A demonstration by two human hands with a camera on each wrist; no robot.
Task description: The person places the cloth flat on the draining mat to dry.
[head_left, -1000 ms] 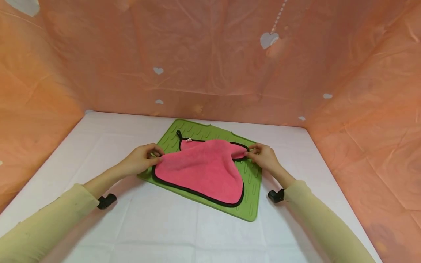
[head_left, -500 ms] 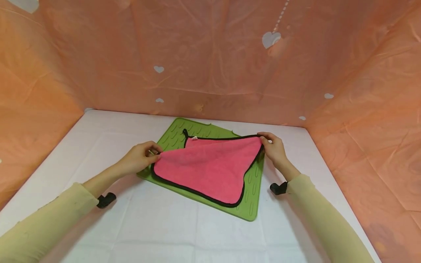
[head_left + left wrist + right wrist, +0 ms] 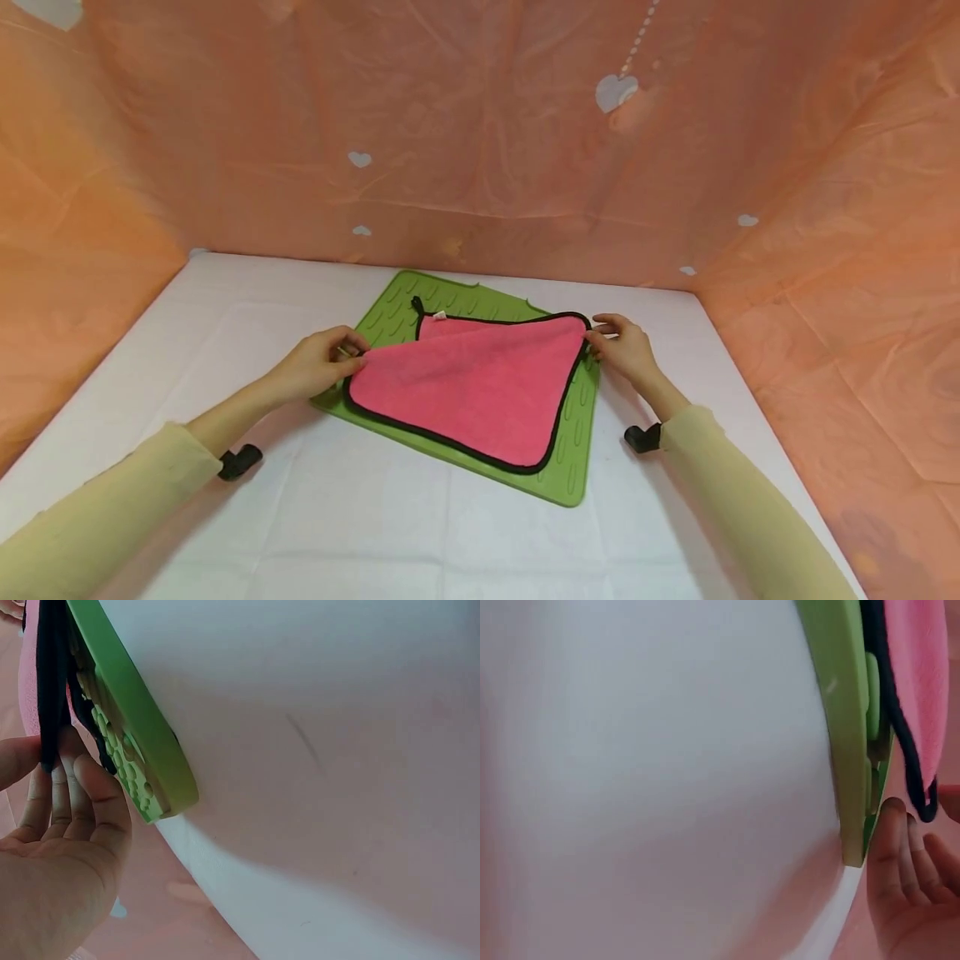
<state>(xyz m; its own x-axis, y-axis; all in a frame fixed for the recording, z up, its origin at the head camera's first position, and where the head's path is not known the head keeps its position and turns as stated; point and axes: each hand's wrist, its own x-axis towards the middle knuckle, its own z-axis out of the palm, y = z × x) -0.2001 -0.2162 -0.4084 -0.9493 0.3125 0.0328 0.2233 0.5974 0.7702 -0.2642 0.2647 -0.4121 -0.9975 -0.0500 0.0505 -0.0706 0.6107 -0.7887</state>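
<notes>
A pink cleaning cloth (image 3: 465, 383) with black edging lies folded over on a green ridged mat (image 3: 573, 467). Its upper layer slants across, and beyond the fold shows a strip with a white label (image 3: 439, 316) and a black hanging loop (image 3: 417, 305). My left hand (image 3: 318, 362) pinches the cloth's left corner between thumb and fingers; the left wrist view shows the black edging (image 3: 51, 690) running into that grip. At the right corner, my right hand (image 3: 624, 346) has its fingers spread, thumb by the edging. In the right wrist view the cloth corner (image 3: 926, 802) hangs between parted thumb and fingers.
The mat lies at an angle on a white-covered table (image 3: 360, 525). Orange sheeting (image 3: 480, 167) with pale hearts rises behind the table and along both sides. A black wrist device (image 3: 242, 461) sits under the left cuff, another black device (image 3: 642, 437) under the right.
My right hand first drew the cloth's right corner outward and up, straightening the bunched fold. It then lowered and its fingers parted from the corner. The left hand has stayed nearly still, pinching its corner.
</notes>
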